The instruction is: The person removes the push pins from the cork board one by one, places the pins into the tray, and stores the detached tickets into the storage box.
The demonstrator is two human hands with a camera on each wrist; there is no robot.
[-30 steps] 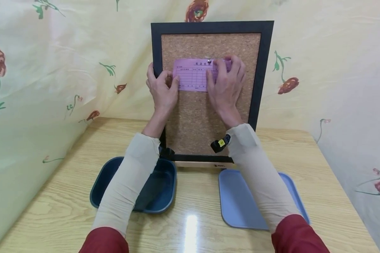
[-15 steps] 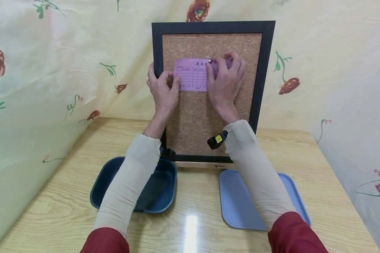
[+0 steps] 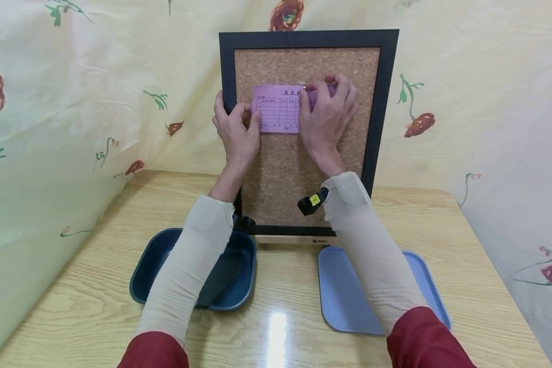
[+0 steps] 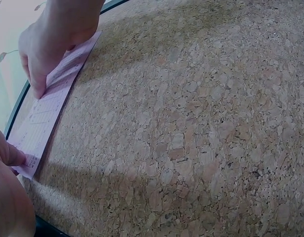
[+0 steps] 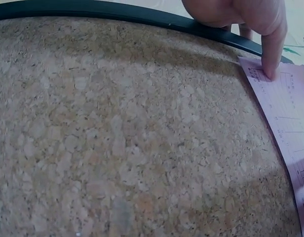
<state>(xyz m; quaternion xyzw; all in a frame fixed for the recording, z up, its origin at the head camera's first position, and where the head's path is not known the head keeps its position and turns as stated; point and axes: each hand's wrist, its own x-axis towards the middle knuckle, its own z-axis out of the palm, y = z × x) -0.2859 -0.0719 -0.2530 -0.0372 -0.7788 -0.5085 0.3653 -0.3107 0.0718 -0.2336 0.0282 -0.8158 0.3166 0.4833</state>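
Slip (image 3: 278, 112) on board (image 3: 285, 174) nearer top edge, left hand (image 3: 237, 129) clasping board's left edge, thumb on slip, right hand (image 3: 327, 113) pinching pin (image 3: 304, 88) at slip's top.

Corkboard (image 3: 294, 174) in black frame (image 3: 308, 39), upright on a pale wood-grain table (image 3: 287, 281). Purple printed slip (image 3: 278, 115) lies against the cork, upper half. Left hand (image 3: 238, 134) at the frame's left side, fingers bent about it; thumb touches slip's left edge. Right hand (image 3: 326, 115) covers slip's right part, fingers curled; a small shiny object (image 3: 304, 88) at thumb and index tips, detail too small to read. Dark blue basin (image 3: 223, 281) beneath left forearm, light blue tray (image 3: 349, 299) beneath right. Forearms in cream sleeves (image 3: 372, 255), red cuffs (image 3: 420, 335) higher up. Floral covering (image 3: 478, 112) behind.
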